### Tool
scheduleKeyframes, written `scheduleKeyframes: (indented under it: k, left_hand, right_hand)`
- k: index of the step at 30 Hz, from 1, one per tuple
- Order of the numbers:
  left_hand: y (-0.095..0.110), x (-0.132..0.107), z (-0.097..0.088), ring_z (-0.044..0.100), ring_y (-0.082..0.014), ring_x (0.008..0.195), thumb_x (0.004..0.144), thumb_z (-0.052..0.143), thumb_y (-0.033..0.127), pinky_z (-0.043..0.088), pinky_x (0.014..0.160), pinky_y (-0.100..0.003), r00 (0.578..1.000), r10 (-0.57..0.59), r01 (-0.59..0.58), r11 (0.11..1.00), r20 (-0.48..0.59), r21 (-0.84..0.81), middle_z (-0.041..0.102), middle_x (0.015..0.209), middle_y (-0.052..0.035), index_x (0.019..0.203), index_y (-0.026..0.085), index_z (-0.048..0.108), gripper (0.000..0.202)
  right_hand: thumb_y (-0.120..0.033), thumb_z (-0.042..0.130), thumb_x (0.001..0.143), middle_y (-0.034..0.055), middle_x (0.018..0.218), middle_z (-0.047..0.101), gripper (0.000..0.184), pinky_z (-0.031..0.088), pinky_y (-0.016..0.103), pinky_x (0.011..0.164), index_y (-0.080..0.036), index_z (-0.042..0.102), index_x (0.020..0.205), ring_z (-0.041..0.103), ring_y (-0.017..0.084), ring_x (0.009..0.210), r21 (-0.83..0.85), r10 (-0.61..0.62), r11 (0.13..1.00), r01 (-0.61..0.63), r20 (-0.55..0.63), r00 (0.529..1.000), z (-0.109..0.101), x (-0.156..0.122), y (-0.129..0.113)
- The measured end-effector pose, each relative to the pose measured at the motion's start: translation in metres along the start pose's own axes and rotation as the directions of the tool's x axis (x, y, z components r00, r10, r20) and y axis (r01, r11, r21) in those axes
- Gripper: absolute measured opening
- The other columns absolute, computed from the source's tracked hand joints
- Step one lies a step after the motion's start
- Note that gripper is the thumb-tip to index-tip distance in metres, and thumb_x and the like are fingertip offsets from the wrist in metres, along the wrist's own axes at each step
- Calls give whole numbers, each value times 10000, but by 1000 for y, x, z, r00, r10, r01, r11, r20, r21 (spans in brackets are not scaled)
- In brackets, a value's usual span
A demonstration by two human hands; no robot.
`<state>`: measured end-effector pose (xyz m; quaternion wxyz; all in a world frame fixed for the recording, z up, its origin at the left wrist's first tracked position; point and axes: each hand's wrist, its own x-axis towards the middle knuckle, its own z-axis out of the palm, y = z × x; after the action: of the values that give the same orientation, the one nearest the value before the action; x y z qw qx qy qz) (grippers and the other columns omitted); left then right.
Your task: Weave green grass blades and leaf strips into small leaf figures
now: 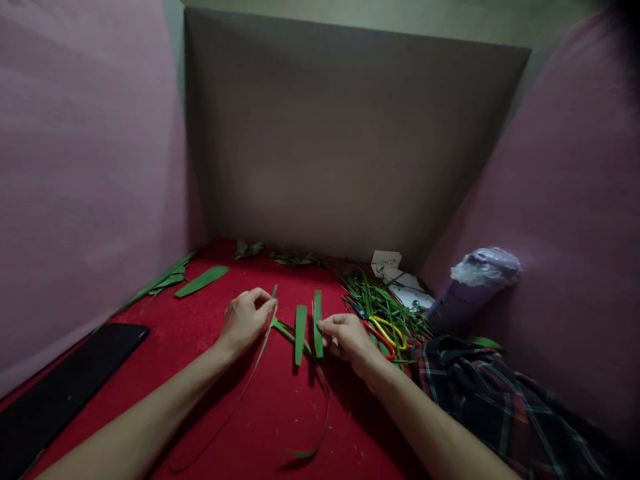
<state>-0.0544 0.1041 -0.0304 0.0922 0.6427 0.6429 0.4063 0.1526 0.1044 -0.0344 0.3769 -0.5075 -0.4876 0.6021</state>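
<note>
My left hand is closed in a pinch on a narrow green leaf strip, and its short end sticks up past the fingertips. A long thin strand trails from there toward me. Between thumb and fingers my right hand grips a flat, wider leaf piece held upright. Just left of it is a second cut leaf piece; what supports it I cannot tell. Slim green strips run slantwise between the hands, partly behind these pieces. One curled strand bends down toward the cloth.
Scissors with red and yellow handles lie by a heap of cut leaves on the right. Beyond are white papers, a plastic-topped purple roll and plaid cloth. A black flat object and a leaf lie left.
</note>
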Motion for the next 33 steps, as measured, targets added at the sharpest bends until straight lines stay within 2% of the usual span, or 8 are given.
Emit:
scheduleKeyframes:
  k: [4, 7, 14, 19, 22, 25, 28, 33]
  left_hand:
    - [11, -13, 11, 520, -183, 751, 749, 498, 302, 375, 678, -270, 969, 150, -155, 988, 195, 13, 596, 716, -35, 676, 204, 614, 169]
    - [15, -17, 20, 513, -187, 806, 764, 487, 274, 383, 725, -287, 955, 176, -178, 984, 240, -14, 595, 783, -47, 795, 203, 625, 158]
    - [25, 3, 31, 552, -176, 783, 729, 507, 244, 386, 670, -263, 951, -26, 2, 997, 309, 78, 625, 783, -45, 838, 189, 595, 151]
    - [39, 14, 34, 539, -260, 836, 661, 576, 338, 352, 720, -340, 956, -86, 42, 987, 282, 156, 621, 744, -78, 802, 188, 585, 206]
    - [41, 16, 42, 544, -283, 821, 598, 629, 288, 334, 737, -369, 953, -142, 103, 983, 269, 155, 610, 688, -70, 790, 185, 570, 225]
    - [38, 18, 50, 556, -260, 763, 549, 637, 158, 341, 710, -352, 943, -204, 187, 978, 264, 91, 593, 655, -47, 761, 184, 557, 228]
    - [36, 21, 52, 551, -200, 680, 533, 626, 95, 360, 642, -294, 929, -251, 273, 961, 273, -46, 558, 621, -10, 775, 179, 546, 268]
    - [42, 18, 40, 457, -89, 471, 626, 584, 185, 352, 484, -211, 886, -267, 406, 841, 378, -358, 480, 553, 33, 793, 130, 526, 185]
  right_hand:
    - [-287, 568, 642, -25, 400, 511, 196, 100, 168, 269, -153, 479, 530, 291, 37, 252, -16, 47, 999, -47, 32, 998, 0, 1, 3]
    - [-285, 543, 660, -35, 385, 477, 198, 98, 168, 270, -151, 477, 529, 285, 38, 259, -15, 57, 998, -56, 37, 998, 2, 0, 4]
    - [-282, 506, 675, -42, 375, 436, 204, 93, 158, 272, -147, 476, 525, 267, 33, 268, -25, 67, 998, -66, 57, 996, 3, -2, 3]
    - [-288, 503, 684, -46, 350, 413, 223, 93, 155, 271, -147, 484, 513, 264, 35, 266, -41, 80, 996, -78, 71, 994, 3, -2, 3]
    - [-292, 507, 692, -43, 345, 415, 234, 93, 157, 269, -144, 494, 511, 262, 35, 261, -50, 87, 995, -83, 76, 993, 2, -1, 4]
    - [-294, 516, 695, -45, 324, 399, 242, 89, 160, 270, -139, 505, 510, 242, 33, 250, -58, 90, 995, -86, 74, 993, 2, -1, 5]
    - [-312, 536, 689, -39, 355, 428, 243, 102, 163, 274, -137, 502, 523, 266, 33, 263, -38, 67, 997, -65, 69, 995, 1, -1, 4]
    - [-382, 561, 680, -29, 475, 507, 269, 154, 157, 294, -145, 478, 583, 344, 34, 320, 49, -32, 998, 28, 72, 997, 4, -5, 0]
